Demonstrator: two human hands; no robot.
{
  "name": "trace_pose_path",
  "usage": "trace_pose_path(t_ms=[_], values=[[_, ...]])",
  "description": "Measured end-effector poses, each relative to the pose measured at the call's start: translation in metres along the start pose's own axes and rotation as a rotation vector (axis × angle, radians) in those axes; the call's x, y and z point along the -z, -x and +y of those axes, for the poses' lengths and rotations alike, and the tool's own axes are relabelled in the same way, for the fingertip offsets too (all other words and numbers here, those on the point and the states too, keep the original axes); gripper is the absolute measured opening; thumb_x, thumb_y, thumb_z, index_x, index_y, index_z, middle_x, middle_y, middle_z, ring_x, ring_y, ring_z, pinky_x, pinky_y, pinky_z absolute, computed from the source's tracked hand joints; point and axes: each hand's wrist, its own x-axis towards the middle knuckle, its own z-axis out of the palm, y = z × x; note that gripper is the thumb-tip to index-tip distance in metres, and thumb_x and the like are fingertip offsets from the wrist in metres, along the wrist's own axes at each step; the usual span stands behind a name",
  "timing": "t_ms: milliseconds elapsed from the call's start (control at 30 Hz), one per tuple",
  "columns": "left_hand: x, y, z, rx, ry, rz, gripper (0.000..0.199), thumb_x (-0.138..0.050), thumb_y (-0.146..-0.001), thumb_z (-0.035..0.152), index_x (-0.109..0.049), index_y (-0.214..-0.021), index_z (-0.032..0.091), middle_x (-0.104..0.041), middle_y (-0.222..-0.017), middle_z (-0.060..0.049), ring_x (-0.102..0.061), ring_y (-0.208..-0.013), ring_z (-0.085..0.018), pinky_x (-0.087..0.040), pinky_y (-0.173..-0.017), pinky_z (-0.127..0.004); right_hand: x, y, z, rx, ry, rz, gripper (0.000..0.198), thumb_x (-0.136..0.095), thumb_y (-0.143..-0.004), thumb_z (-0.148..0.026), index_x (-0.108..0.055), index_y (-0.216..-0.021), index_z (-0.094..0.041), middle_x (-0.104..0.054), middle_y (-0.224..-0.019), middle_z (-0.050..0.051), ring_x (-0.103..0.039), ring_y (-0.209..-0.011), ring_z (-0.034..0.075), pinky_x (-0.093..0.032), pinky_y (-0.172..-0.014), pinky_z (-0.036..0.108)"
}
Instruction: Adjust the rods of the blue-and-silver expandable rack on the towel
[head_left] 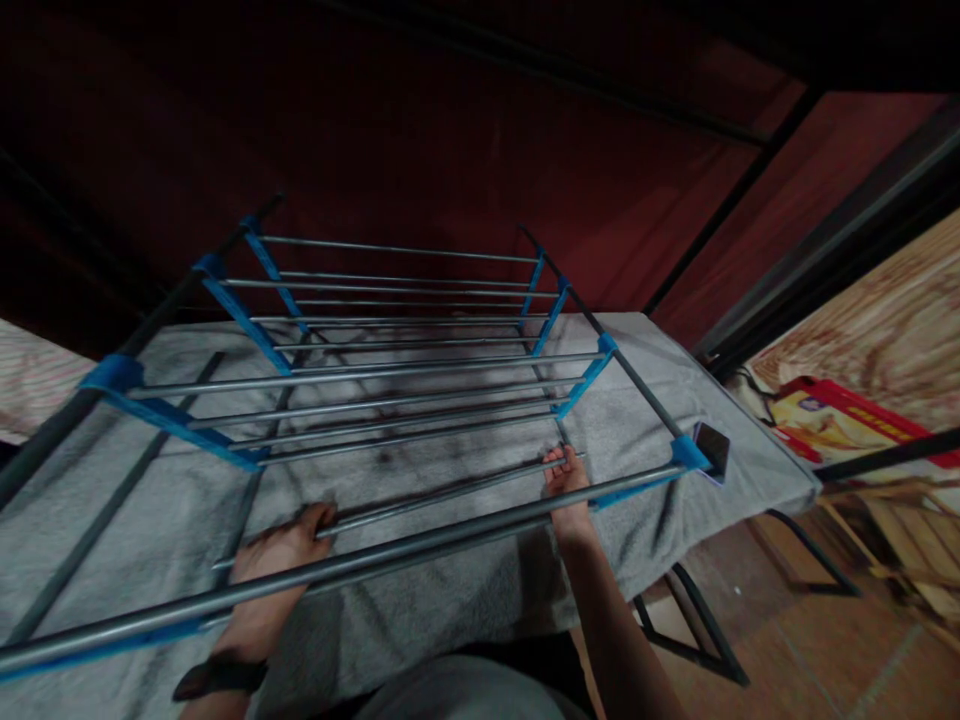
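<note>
Both my arms reach forward and down. My left hand [274, 570] lies palm down, fingers curled closed, a dark band on the wrist. My right hand [566, 485] stretches further out on a straight forearm, fingers closed too.

Head camera looks forward and down (close) over the rack [405, 380].

Light: dim, reddish | Wall: dark red fabric panel [450, 130] behind black poles | Worktop [660, 390]: grey cloth cover, black folding legs | Floor [825, 650]: brown tiles | Right: red box [832, 415] near pale wood pieces
</note>
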Motion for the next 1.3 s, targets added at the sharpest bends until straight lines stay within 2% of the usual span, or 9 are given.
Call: trace_pose_path(t_ms=[233, 367, 467, 600, 833, 1100, 1300], values=[[-0.007, -0.003, -0.002, -0.06, -0.008, -0.034, 0.041, -0.038, -0.1, 0.03, -0.066, -0.129, 0.027, -0.08, -0.108, -0.006, -0.075, -0.103, -0.027, -0.05, -0.091, -0.039, 0.001, -0.004, -0.001, -0.037, 0.003, 0.025, 0.003, -0.065, -0.084, -0.023, -0.063, -0.083, -0.026, -0.065, -0.073, -0.006, -0.063, -0.064, 0.013, -0.06, -0.069, 0.027], [-0.012, -0.002, -0.005, -0.167, 0.104, 0.042, 0.04, -0.042, -0.097, 0.032, -0.07, -0.125, 0.025, -0.076, -0.123, -0.007, -0.072, -0.112, -0.027, -0.051, -0.099, -0.04, 0.003, -0.003, -0.002, -0.031, -0.002, 0.01, 0.004, -0.065, -0.084, -0.024, -0.062, -0.081, -0.025, -0.063, -0.071, -0.006, -0.062, -0.063, 0.012, -0.059, -0.07, 0.026], [-0.015, 0.0, -0.006, -0.24, 0.184, 0.106, 0.039, -0.047, -0.098, 0.038, -0.071, -0.124, 0.022, -0.075, -0.127, -0.01, -0.069, -0.118, -0.028, -0.05, -0.103, -0.042, 0.005, -0.004, -0.002, -0.021, 0.01, -0.004, 0.008, -0.069, -0.082, -0.024, -0.062, -0.081, -0.026, -0.064, -0.07, -0.005, -0.062, -0.063, 0.015, -0.061, -0.069, 0.031], [-0.017, 0.004, -0.004, -0.289, 0.177, 0.178, 0.04, -0.048, -0.101, 0.046, -0.07, -0.122, 0.02, -0.075, -0.123, -0.012, -0.069, -0.117, -0.029, -0.05, -0.104, -0.042, 0.008, -0.006, -0.003, -0.031, 0.018, -0.01, 0.009, -0.07, -0.082, -0.023, -0.064, -0.079, -0.028, -0.066, -0.07, -0.004, -0.063, -0.062, 0.017, -0.062, -0.065, 0.034], [-0.013, 0.013, 0.003, -0.371, 0.06, 0.3, 0.039, -0.044, -0.106, 0.045, -0.072, -0.104, 0.018, -0.076, -0.101, -0.01, -0.07, -0.101, -0.026, -0.05, -0.099, -0.04, 0.012, -0.007, -0.006, -0.064, 0.01, -0.024, 0.016, -0.063, -0.086, -0.02, -0.065, -0.073, -0.029, -0.064, -0.068, -0.005, -0.064, -0.058, 0.013, -0.06, -0.061, 0.028], [-0.024, 0.014, 0.002, -0.475, 0.005, 0.563, 0.031, -0.052, -0.105, 0.04, -0.073, -0.095, 0.019, -0.075, -0.091, -0.006, -0.069, -0.088, -0.022, -0.051, -0.09, -0.038, 0.026, -0.017, -0.013, -0.09, -0.029, -0.111, 0.012, -0.059, -0.084, -0.024, -0.067, -0.075, -0.027, -0.071, -0.071, -0.003, -0.069, -0.063, 0.014, -0.063, -0.063, 0.029], [-0.025, 0.015, 0.002, -0.503, 0.011, 0.571, 0.025, -0.054, -0.104, 0.036, -0.07, -0.097, 0.019, -0.073, -0.089, -0.005, -0.068, -0.087, -0.022, -0.05, -0.084, -0.036, 0.027, -0.021, -0.012, -0.129, -0.049, -0.079, 0.014, -0.059, -0.084, -0.02, -0.068, -0.078, -0.028, -0.073, -0.078, 0.001, -0.073, -0.069, 0.018, -0.066, -0.065, 0.035]])
